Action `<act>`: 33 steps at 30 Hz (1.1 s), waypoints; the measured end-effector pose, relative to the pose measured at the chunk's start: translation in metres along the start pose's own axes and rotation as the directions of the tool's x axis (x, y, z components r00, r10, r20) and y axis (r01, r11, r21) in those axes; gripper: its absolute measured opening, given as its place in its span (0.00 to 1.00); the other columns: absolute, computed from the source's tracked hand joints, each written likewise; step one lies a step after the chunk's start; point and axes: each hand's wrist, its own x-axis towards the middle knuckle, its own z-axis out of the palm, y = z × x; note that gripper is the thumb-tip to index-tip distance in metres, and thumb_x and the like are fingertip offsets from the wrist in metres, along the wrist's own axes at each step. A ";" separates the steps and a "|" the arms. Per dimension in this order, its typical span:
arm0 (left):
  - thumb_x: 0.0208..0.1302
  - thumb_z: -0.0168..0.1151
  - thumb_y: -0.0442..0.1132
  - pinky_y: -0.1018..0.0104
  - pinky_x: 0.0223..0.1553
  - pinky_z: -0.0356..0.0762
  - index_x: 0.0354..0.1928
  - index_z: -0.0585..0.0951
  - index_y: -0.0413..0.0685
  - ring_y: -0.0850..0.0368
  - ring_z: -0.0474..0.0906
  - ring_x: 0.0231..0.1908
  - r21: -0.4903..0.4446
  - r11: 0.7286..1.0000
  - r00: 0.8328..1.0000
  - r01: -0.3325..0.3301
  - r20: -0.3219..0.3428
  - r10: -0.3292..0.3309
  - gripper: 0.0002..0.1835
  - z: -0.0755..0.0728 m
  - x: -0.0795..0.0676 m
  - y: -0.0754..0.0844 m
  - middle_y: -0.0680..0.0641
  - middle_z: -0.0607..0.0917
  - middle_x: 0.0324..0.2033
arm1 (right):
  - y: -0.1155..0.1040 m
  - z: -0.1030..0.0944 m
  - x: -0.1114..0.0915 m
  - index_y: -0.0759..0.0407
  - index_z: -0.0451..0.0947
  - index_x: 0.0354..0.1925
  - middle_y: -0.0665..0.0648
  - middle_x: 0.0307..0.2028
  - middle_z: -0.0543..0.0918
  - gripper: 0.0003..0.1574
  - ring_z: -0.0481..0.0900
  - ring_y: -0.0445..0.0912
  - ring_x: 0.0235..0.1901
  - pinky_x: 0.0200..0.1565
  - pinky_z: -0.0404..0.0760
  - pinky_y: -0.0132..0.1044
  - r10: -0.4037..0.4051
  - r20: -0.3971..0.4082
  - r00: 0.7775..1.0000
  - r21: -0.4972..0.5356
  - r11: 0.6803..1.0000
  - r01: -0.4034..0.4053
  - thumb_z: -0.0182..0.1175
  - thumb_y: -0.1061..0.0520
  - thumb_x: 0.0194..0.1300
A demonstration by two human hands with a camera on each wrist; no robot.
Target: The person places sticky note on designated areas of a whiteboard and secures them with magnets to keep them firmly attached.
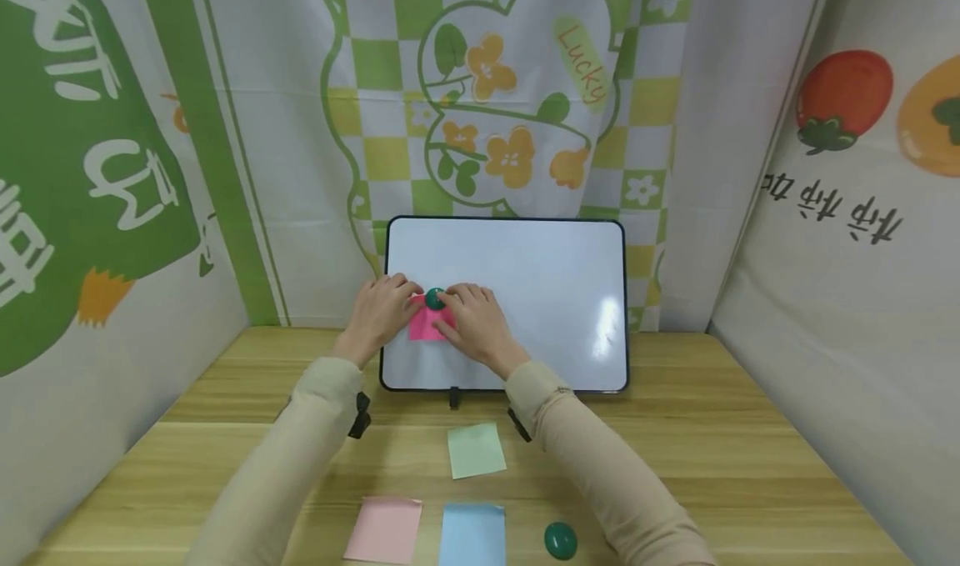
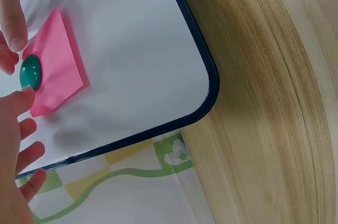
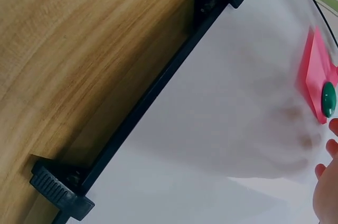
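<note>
A bright pink sticky note (image 1: pixel 422 326) lies against a whiteboard (image 1: pixel 555 299), with a green domed magnet (image 1: pixel 434 299) over its upper edge. From the left, my left hand (image 1: pixel 381 309) reaches in. In the left wrist view its thumb is at the rim of the magnet (image 2: pixel 30 72), the other fingers spread apart over the board. My right hand (image 1: pixel 482 326) comes from the other side, its index fingertip at the magnet and its thumb over the note's lower part. In the right wrist view, the note (image 3: pixel 316 76) stands out from the board at its lower edge.
On the wooden table (image 1: pixel 675 458) are a pale green note (image 1: pixel 476 450), a light pink note (image 1: pixel 384 530), a blue note (image 1: pixel 473 536) and a second green magnet (image 1: pixel 560 541). Black feet (image 3: pixel 60 189) hold the board's lower edge. Patterned cloth (image 1: pixel 375 66) hangs behind.
</note>
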 end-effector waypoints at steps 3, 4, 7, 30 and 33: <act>0.57 0.66 0.47 0.56 0.36 0.74 0.44 0.83 0.49 0.51 0.78 0.36 -0.007 1.000 1.000 0.000 0.010 0.000 0.14 -0.002 -0.001 0.001 0.49 0.82 0.36 | 0.000 -0.003 -0.003 0.51 0.71 0.60 0.51 0.54 0.75 0.34 0.69 0.47 0.57 0.58 0.67 0.44 0.002 0.012 1.000 0.000 1.000 -0.002 0.53 0.34 0.63; 0.57 0.66 0.48 0.56 0.37 0.74 0.44 0.83 0.49 0.50 0.77 0.37 -0.008 1.000 1.000 0.001 0.019 -0.001 0.15 -0.002 -0.001 0.001 0.49 0.82 0.37 | 0.001 -0.004 -0.004 0.51 0.71 0.60 0.51 0.54 0.75 0.35 0.69 0.47 0.58 0.58 0.67 0.44 0.002 0.015 1.000 0.000 1.000 -0.002 0.53 0.34 0.63; 0.58 0.65 0.49 0.56 0.38 0.75 0.46 0.82 0.50 0.50 0.77 0.39 -0.010 1.000 0.999 0.003 0.042 -0.002 0.16 -0.004 -0.002 0.003 0.49 0.82 0.38 | 0.000 -0.008 -0.007 0.51 0.70 0.61 0.52 0.56 0.74 0.36 0.69 0.48 0.59 0.59 0.67 0.45 0.002 0.029 1.000 0.005 1.000 -0.002 0.52 0.32 0.63; 0.58 0.64 0.53 0.47 0.49 0.72 0.55 0.77 0.48 0.45 0.74 0.50 -0.066 0.998 0.991 -0.008 0.135 0.017 0.26 -0.019 -0.020 0.016 0.45 0.79 0.51 | -0.002 -0.036 -0.037 0.53 0.65 0.65 0.53 0.61 0.70 0.44 0.64 0.51 0.64 0.63 0.62 0.50 -0.019 0.112 0.994 0.120 0.993 0.005 0.53 0.29 0.60; 0.58 0.64 0.54 0.44 0.51 0.70 0.57 0.76 0.49 0.43 0.73 0.52 -0.069 0.998 0.988 -0.003 0.153 0.014 0.27 -0.020 -0.024 0.016 0.44 0.78 0.53 | -0.002 -0.039 -0.042 0.53 0.64 0.66 0.54 0.63 0.69 0.46 0.62 0.52 0.65 0.64 0.61 0.50 -0.021 0.138 0.990 0.116 0.993 0.005 0.52 0.28 0.59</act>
